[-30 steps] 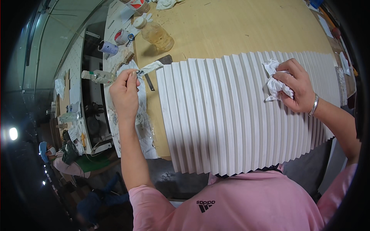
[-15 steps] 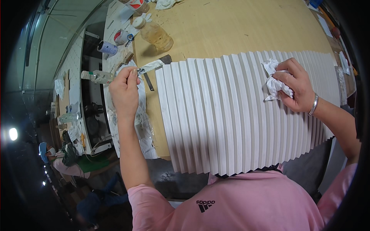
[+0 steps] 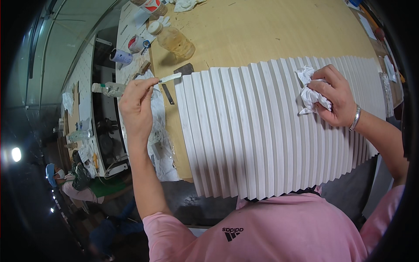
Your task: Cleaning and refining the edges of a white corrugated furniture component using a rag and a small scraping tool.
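A white and grey pleated sheet [image 3: 253,131] spreads across the table's near side, its folds running away from me. At its far left corner, my left hand [image 3: 136,105] pinches a slim flat tool [image 3: 170,78] that looks wrapped in white; its tip is at the sheet's edge, and I cannot tell its exact kind. Toward the sheet's right side, my right hand [image 3: 334,96] is closed round a crumpled white cloth [image 3: 312,94] resting on the folds. A dark block [image 3: 183,69] lies just beyond the tool, and a dark flat strip [image 3: 168,94] lies beside the sheet.
A capped bottle of yellowish liquid [image 3: 174,41] stands beyond the dark block. Farther left are a clear bottle [image 3: 109,89], a blue-white can [image 3: 121,56] and a plastic-covered edge [image 3: 163,148]. Another person [image 3: 74,183] is in the left background. The wooden table [image 3: 270,30] extends away.
My left hand has shifted slightly left and turned the white-wrapped tool, which now shows narrower, uncovering more of the dark block. My right hand and the cloth have barely moved.
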{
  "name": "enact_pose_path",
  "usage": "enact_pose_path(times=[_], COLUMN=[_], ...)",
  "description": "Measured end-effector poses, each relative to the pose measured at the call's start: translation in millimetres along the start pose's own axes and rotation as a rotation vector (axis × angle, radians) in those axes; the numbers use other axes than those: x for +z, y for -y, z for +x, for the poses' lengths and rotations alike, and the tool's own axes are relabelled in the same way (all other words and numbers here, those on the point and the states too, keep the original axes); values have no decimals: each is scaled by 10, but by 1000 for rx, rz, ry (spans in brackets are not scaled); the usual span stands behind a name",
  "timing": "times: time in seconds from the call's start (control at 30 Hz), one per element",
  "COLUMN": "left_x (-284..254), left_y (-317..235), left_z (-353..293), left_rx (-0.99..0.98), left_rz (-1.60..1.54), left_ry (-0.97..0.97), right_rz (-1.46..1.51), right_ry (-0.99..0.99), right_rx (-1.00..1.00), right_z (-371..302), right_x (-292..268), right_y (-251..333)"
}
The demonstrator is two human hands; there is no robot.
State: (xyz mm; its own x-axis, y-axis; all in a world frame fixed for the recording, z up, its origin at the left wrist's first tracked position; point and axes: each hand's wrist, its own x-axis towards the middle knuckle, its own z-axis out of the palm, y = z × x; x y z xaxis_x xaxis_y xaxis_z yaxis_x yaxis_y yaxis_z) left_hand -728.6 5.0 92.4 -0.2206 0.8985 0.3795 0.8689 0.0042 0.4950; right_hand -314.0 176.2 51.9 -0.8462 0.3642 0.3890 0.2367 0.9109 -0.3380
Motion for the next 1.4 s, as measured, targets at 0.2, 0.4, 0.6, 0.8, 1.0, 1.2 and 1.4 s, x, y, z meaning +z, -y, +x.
enact_pose_path(times=[0.2, 0.4, 0.6, 0.8, 1.0, 1.2, 1.4], left_x=[28, 31, 6, -11, -43, -62, -95], left_y=[-32, -80, -93, -109, -111, -173, -177], left_z=[37, 80, 93, 128, 148, 222, 294], left_rx=[88, 101, 76, 117, 147, 189, 195], left_rz=[-9, 26, 36, 65, 89, 74, 147], left_ry=[-12, 35, 27, 46, 99, 140, 184], right_rz=[-14, -16, -5, -17, -24, -22, -27], right_ry=[-7, -7, -8, -9, -9, -10, -16], right_rx=[-8, -8, -8, -2, 2, -6, -9], right_z=[-1, -13, 3, -7, -15, -13, -12], right_x=[5, 5, 5, 12, 17, 13, 17], right_y=[1, -4, -2, -6, -10, -13, -3])
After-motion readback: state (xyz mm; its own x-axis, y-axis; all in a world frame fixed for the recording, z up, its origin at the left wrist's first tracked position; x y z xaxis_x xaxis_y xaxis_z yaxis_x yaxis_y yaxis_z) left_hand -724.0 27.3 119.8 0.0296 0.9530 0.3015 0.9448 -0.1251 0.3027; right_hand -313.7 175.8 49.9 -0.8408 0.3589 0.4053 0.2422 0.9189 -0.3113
